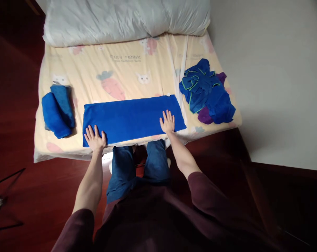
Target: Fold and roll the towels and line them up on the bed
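A blue cloth point(132, 119) lies as a long flat strip along the near edge of the bed. My left hand point(95, 138) rests palm down on its left end, fingers spread. Near its right end, my right hand point(167, 122) also lies flat with the fingers apart. On the left of the bed are a rolled bright blue cloth point(54, 115) and a darker blue rolled cloth point(65, 103), touching each other. A crumpled pile of blue cloths point(200, 85), some with green edging, sits at the right with a purple cloth point(205, 116) partly under it.
The bed point(82, 77) has a pale yellow sheet with carrot and rabbit prints. A thick white quilt point(126, 21) lies across its far side. A pale wall point(274, 80) stands at the right, and black tripod legs point(0, 201) at the lower left.
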{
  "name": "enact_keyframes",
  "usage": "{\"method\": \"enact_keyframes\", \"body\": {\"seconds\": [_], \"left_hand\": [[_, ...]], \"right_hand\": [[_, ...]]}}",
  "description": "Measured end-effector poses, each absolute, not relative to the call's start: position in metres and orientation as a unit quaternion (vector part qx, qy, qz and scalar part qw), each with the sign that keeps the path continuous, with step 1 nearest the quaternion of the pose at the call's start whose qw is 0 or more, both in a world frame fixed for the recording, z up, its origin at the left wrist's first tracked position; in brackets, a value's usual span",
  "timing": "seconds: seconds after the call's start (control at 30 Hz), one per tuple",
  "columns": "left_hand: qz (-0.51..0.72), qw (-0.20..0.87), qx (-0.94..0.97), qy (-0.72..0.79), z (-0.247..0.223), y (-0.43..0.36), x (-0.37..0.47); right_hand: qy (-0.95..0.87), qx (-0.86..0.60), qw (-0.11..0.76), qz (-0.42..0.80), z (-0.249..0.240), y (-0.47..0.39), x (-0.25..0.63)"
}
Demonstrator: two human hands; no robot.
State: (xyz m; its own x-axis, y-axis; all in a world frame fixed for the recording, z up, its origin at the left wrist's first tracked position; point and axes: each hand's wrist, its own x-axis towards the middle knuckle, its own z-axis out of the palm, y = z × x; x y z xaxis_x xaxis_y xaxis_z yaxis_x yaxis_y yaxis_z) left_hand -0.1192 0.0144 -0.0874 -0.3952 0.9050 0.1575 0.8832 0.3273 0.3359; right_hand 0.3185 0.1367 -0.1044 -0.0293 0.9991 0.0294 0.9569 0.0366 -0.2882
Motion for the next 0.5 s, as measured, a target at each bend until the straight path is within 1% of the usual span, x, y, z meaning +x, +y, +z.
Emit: {"method": "enact_keyframes", "body": {"seconds": [0.2,0.5], "left_hand": [[0.185,0.017,0.532,0.826,-0.088,0.004,-0.135],[0.181,0.026,0.53,0.828,-0.089,0.004,-0.134]], "right_hand": [[-0.658,-0.745,0.093,0.058,-0.109,0.135,0.377],[-0.661,-0.746,0.075,0.036,-0.111,0.132,0.377]]}}
